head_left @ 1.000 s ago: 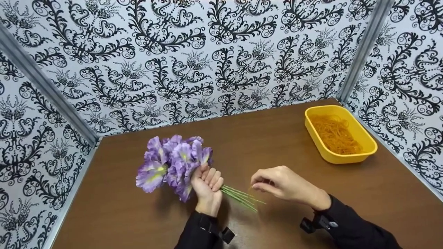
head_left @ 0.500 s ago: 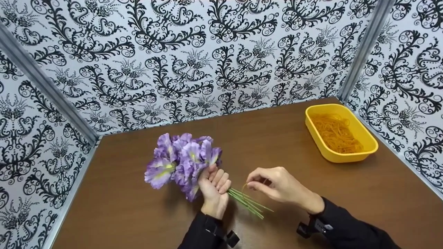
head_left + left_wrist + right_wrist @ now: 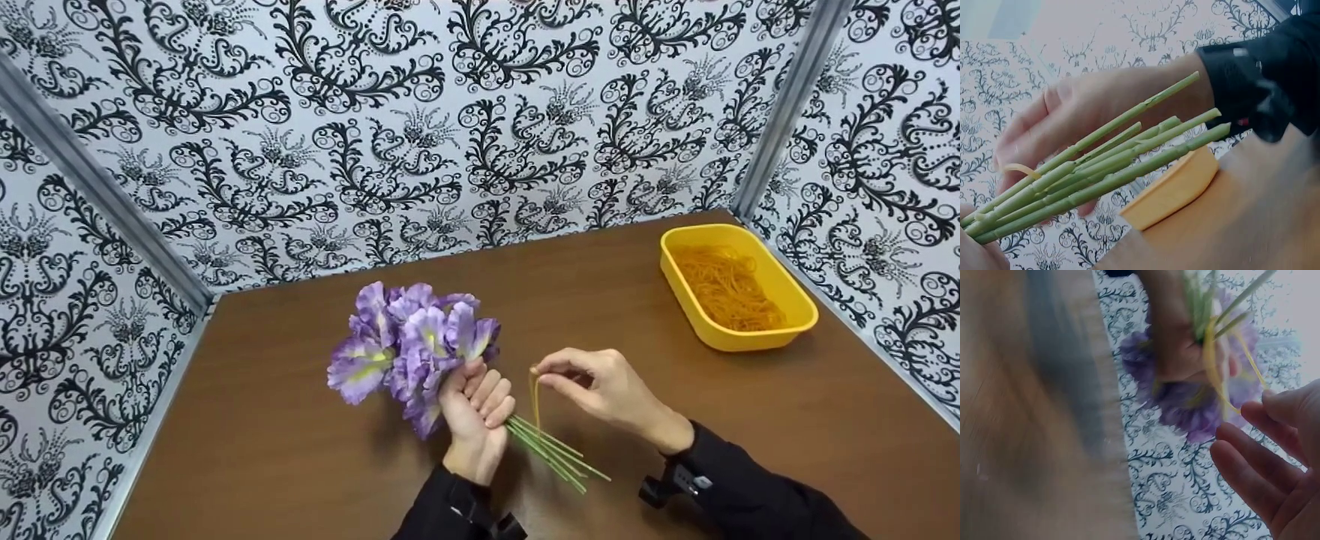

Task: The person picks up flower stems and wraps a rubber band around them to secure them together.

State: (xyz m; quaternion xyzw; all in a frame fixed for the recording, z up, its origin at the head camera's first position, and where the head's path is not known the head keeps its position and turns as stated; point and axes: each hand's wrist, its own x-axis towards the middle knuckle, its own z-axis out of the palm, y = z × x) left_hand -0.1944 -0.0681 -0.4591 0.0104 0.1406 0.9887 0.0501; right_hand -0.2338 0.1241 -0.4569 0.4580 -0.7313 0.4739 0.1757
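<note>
My left hand [image 3: 474, 416] grips a bunch of purple irises [image 3: 420, 337] just below the blooms. Their green stems [image 3: 1112, 163] stick out of the fist toward the lower right in the head view. A yellow rubber band [image 3: 535, 401] runs taut from the stems up to my right hand [image 3: 600, 386], which pinches its upper end between thumb and fingertips. In the right wrist view, the band [image 3: 1211, 365] loops at the stems beside the left fist. How many stems it encircles I cannot tell.
A yellow tub [image 3: 705, 328] with a tangle of rubber bands [image 3: 727, 289] stands at the right rear of the brown table [image 3: 300, 465]. Patterned black-and-white panels [image 3: 405, 150] enclose the table at the back and sides.
My left hand and the irises have shifted right. My right hand has moved slightly left and up, and the rubber band now stretches long between its fingertips and the stems.
</note>
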